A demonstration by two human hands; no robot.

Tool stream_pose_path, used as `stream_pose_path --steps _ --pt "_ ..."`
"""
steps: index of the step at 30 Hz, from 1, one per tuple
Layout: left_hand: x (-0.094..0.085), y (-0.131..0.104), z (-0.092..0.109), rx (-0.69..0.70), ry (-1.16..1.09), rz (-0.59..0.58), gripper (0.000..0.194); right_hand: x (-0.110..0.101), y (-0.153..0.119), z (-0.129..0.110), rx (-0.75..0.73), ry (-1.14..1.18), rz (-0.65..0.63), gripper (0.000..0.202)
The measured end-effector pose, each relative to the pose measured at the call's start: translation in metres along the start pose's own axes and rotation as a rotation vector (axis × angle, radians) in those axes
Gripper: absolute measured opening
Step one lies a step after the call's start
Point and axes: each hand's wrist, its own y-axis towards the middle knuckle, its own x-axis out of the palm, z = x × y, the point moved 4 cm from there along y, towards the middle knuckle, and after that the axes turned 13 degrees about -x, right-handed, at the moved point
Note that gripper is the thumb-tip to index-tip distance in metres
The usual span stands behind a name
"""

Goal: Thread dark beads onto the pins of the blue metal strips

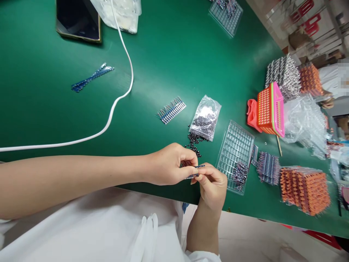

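Because the blue strip [201, 166] is so slim, I have it at my fingertips, just nearer me than the clear bag [205, 118], which is the mark I place things by. My left hand [167, 165] is closed to a narrow pinch on it, and my right hand [214, 187] pinches at its other side, seemingly to steady it (my fingers hide most of it, so I can't tell its full shape). Dark beads [194, 142] lie loose at the bag's near edge, probably so that they can be picked up singly. On the tabletop [163, 65], left of the bag, rests a row of wired pieces [173, 111], set apart perhaps to avoid tangling. Right of the bag, the clear tray [236, 145] holds a dark bunch [240, 174], likely gathered there to stop it scattering.
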Motion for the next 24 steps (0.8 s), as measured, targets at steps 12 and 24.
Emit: stream_pose_path --steps 12,24 --pt "-0.001 0.001 0.0 0.0 0.026 0.01 0.027 0.001 0.001 0.001 0.04 0.02 -0.017 0.006" --pt "-0.005 0.005 -0.003 -0.039 -0.116 0.101 0.025 0.002 0.001 -0.016 -0.119 -0.299 0.116 0.011"
